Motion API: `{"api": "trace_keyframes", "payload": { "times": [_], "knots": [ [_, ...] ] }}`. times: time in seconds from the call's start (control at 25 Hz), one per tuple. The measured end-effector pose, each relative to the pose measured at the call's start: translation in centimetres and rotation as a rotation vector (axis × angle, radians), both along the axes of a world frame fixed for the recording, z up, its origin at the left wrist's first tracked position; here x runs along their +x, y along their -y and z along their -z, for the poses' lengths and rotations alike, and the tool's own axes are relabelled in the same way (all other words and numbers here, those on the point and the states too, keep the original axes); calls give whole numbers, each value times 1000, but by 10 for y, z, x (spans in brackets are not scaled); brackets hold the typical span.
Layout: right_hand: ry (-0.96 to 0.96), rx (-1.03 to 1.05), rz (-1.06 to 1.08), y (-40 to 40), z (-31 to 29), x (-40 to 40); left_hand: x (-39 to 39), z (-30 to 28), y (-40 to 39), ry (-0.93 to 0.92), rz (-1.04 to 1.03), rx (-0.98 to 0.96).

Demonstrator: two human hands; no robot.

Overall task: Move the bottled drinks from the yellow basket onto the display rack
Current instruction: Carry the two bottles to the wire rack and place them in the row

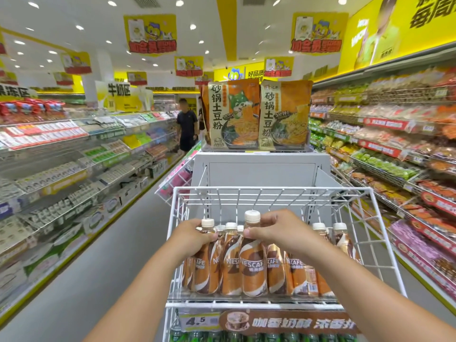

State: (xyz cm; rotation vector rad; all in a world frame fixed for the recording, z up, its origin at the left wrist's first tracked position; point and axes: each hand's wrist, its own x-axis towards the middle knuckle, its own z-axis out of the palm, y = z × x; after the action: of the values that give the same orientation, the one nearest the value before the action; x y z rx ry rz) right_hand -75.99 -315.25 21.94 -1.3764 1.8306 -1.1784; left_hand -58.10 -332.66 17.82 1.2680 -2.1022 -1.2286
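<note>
Nescafé bottles [253, 265] standing upright, long axes vertical and white caps up, in a row along the front edge of a white wire display rack [380, 218]. Six labels readable across the front, with more caps behind; exact count hard to make out, as hands and forearms hide several. Left hand [191, 234] curled around the shoulder of the bottle near the rack's left edge [206, 257]. Right hand [276, 230] gripping the neck of the tallest-standing bottle at centre [252, 245], thumb in front, fingers wrapped behind the cap. Two further bottles [341, 239] toward the right edge, partly masked by the right forearm. Price tag reading 4.5 [197, 321] and a brown coffee banner [288, 322], cut off at right, below the front rail. Two orange noodle packs [256, 114] atop the grey stand behind.
</note>
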Motion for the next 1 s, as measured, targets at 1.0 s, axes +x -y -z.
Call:
{"api": "trace_keyframes", "payload": {
  "times": [1.0],
  "knots": [
    [54,26,-58,38,2,13,69,21,-21,314,-45,-998]
  ]
}}
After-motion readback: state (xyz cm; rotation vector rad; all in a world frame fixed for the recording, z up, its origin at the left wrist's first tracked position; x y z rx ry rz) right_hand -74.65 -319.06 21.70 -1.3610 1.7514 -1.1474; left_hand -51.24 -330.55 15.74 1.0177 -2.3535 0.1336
